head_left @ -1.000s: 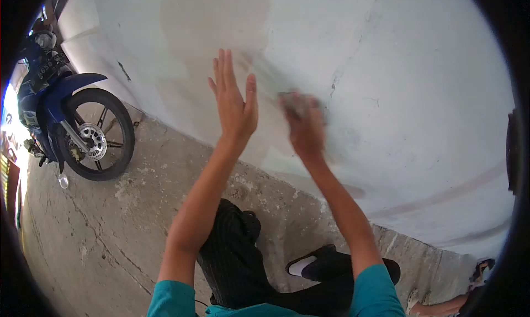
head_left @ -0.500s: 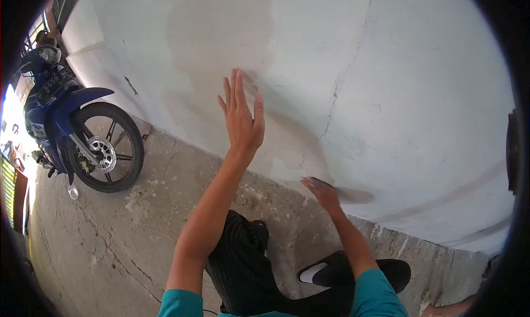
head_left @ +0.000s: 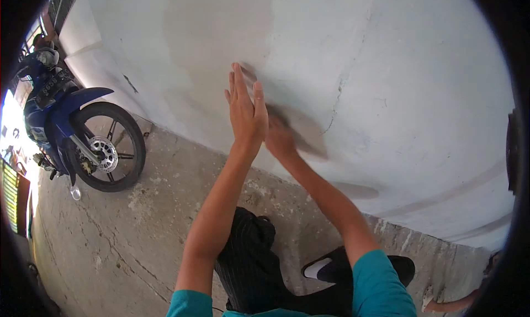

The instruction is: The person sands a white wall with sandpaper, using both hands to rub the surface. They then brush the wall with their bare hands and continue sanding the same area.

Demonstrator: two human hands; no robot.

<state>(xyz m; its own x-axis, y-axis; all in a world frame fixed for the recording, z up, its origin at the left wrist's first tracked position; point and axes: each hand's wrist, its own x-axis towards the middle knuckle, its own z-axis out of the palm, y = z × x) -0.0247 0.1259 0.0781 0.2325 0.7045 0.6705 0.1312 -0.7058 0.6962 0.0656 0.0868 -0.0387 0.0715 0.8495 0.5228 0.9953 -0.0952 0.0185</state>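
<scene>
Left hand (head_left: 247,121) up at the wall (head_left: 414,85), stretched flat, nothing gripped, right hand (head_left: 280,141) all blur just beside it (how far closed, or on what, can't tell!), that wall broad in front of both, crack (head_left: 340,89) off right, motorbike (head_left: 47,100) out left, floor (head_left: 149,228) below.

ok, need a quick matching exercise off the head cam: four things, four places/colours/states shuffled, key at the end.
Things
1. left hand
2. right hand
3. motorcycle
4. wall

Descriptions
A. blue, at the left side of the picture
B. whitish, with a thin crack running down it
C. blurred, close by the other hand in the picture
D. open, pointing up the picture

Pairs: 1-D, 2-C, 3-A, 4-B
</scene>
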